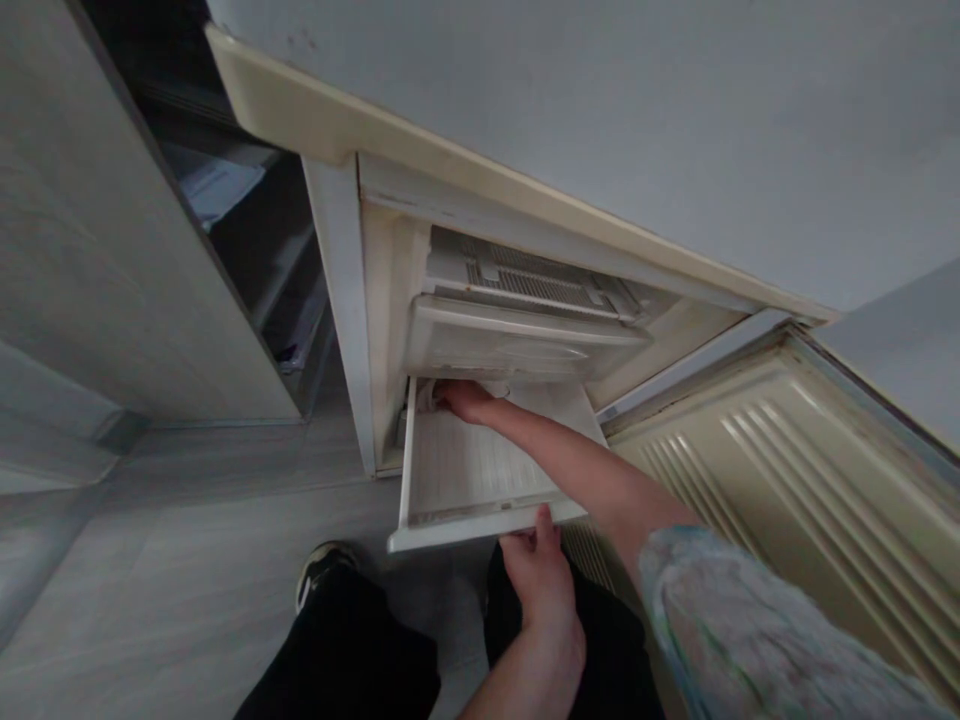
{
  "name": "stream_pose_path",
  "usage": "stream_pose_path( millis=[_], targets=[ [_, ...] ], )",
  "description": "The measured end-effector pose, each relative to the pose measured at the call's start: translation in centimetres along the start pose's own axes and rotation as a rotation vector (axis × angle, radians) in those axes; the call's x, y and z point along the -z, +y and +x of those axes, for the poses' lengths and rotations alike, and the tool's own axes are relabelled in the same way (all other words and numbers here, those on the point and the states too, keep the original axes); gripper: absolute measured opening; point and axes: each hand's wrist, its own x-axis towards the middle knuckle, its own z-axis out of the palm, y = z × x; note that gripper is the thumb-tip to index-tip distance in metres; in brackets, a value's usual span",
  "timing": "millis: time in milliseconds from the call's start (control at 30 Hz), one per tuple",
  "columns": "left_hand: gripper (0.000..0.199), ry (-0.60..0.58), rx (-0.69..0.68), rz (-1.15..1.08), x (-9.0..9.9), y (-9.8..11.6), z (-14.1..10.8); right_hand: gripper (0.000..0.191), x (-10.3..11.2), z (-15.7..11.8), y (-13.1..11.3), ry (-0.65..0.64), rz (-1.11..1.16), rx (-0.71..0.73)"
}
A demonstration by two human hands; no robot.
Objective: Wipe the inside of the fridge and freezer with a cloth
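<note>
A white pull-out freezer drawer (480, 460) is drawn out of an open freezer compartment (390, 270). My left hand (538, 575) grips the drawer's front edge near its right end, thumb on top and the other fingers below. Across the drawer, my right arm reaches to the back left corner. There my right hand (466, 400) is bent downward with its fingers closed. A small whitish thing (426, 395) lies at the fingertips, too blurred to name. Its lower fingers are partly hidden.
Above is a closed drawer front (517, 340) beneath a ribbed vent panel (532, 275). The freezer door (817, 480) stands open on the right. An open cabinet (255, 230) holding papers is at left. My shoe (322, 570) is on the grey floor.
</note>
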Motion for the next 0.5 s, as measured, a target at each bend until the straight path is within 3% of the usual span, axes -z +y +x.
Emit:
stream_pose_path(
  millis=[133,200,267,400,433,500],
  targets=[
    [0.01,0.045,0.006,-0.003,-0.3,0.0,0.0,0.019,-3.2,-6.1,-0.9,-0.561,-0.116,0.266],
    [0.011,0.049,0.002,0.005,-0.3,0.0,0.1,0.023,-3.5,-8.2,-1.6,-0.722,-0.156,0.348],
    [0.011,0.041,-0.006,0.014,-0.4,0.0,0.2,0.026,-2.4,-8.5,-2.1,-0.609,-0.24,0.283],
    [0.008,0.045,-0.025,0.05,-0.5,-0.1,0.4,0.039,1.7,-4.4,-1.0,0.022,-0.36,-0.125],
    [0.008,0.045,-0.03,0.061,-0.5,-0.2,0.5,0.041,2.5,-3.1,-0.3,0.098,-0.354,-0.208],
    [0.009,0.034,-0.046,0.077,-0.4,-0.4,0.6,0.042,3.4,-1.1,1.2,0.113,-0.338,-0.288]
  ],
)
